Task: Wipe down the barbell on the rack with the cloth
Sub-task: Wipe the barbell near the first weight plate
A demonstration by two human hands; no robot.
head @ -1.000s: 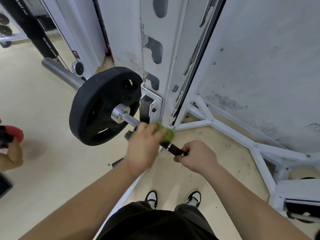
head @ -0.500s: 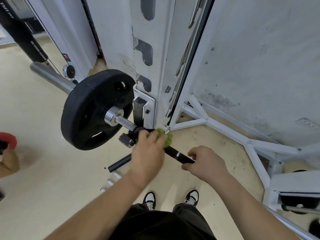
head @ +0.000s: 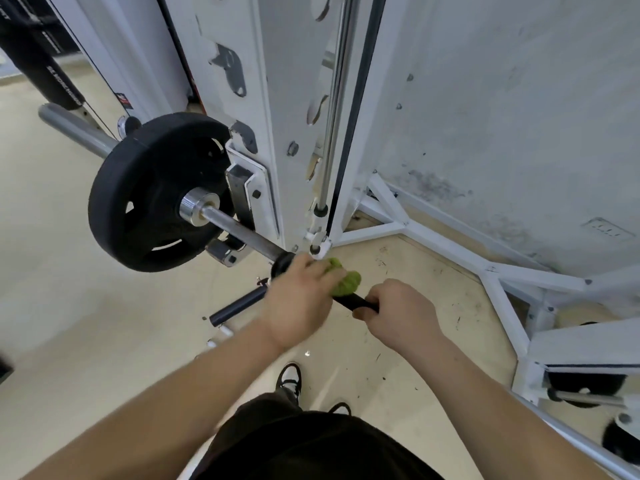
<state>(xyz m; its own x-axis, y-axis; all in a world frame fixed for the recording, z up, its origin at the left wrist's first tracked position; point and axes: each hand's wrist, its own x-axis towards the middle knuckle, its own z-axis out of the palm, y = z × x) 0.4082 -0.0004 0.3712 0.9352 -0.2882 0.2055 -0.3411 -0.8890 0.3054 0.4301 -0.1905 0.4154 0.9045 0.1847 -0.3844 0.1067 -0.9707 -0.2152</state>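
The barbell (head: 242,232) runs from upper left toward me, with a steel shaft and a black grip section near my hands. A black weight plate (head: 149,192) sits on its sleeve beside the white rack upright (head: 277,98). My left hand (head: 298,299) is wrapped around the bar with a green cloth (head: 344,280) pressed onto it. Just to the right, my right hand (head: 398,313) grips the black part of the bar. The bar under both hands is hidden.
The white rack base frame (head: 450,251) spreads over the floor at the right, against a scuffed wall. A short black peg (head: 235,306) juts out low below the bar. More plates (head: 585,386) are stored at the far right. My shoes (head: 289,374) stand below.
My left hand with the cloth has slid along the bar toward my right hand, leaving more bare steel shaft showing near the plate. The view has shifted.
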